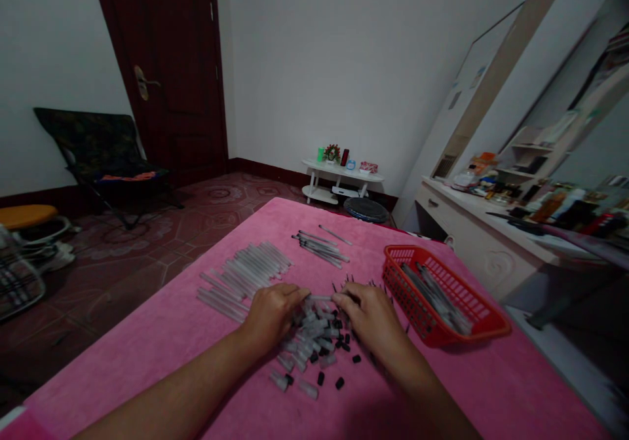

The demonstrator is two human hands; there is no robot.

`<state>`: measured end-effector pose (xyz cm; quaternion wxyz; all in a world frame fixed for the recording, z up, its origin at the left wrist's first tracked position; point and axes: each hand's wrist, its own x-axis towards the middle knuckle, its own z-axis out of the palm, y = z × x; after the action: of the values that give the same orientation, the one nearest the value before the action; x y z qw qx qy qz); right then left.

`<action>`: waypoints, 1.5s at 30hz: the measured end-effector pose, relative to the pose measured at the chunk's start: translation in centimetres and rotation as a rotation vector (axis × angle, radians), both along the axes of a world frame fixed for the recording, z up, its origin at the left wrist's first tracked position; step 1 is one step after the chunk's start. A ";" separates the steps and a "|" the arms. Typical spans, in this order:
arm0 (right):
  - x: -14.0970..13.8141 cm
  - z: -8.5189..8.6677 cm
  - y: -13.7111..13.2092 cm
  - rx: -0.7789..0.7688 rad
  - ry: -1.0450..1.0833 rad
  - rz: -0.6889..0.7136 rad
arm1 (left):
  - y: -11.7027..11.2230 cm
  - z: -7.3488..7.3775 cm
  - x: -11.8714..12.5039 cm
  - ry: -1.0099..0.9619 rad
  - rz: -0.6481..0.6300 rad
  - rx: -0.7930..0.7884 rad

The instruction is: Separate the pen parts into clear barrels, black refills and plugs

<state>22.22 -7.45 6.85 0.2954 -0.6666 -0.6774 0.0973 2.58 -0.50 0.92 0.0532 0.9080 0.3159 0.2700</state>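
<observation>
My left hand (272, 312) and my right hand (369, 314) rest on a pink table (162, 335), fingers curled. Between their fingertips they hold a thin clear pen tube (320, 297), one hand at each end. Under and between the hands lies a heap of small clear caps and black plugs (314, 348). A row of clear tubes (246, 271) lies to the left of the left hand. Further back sits a small bunch of assembled pens (320, 246). A red plastic basket (442, 296) with several pens in it stands right of my right hand.
A dark door (167, 67) and a folding chair (105, 158) stand at the back left. A low white stand (341, 178) is against the far wall. A dresser (472, 230) with clutter runs along the right.
</observation>
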 end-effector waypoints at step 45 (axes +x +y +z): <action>1.1 0.6 0.2 -0.068 0.798 0.050 | 0.4 -0.7 -0.2 -0.062 -0.010 -0.043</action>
<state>23.36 -7.24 7.47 0.5106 -0.5693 -0.5217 0.3780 2.37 -0.12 0.26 0.0841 0.8994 0.3152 0.2910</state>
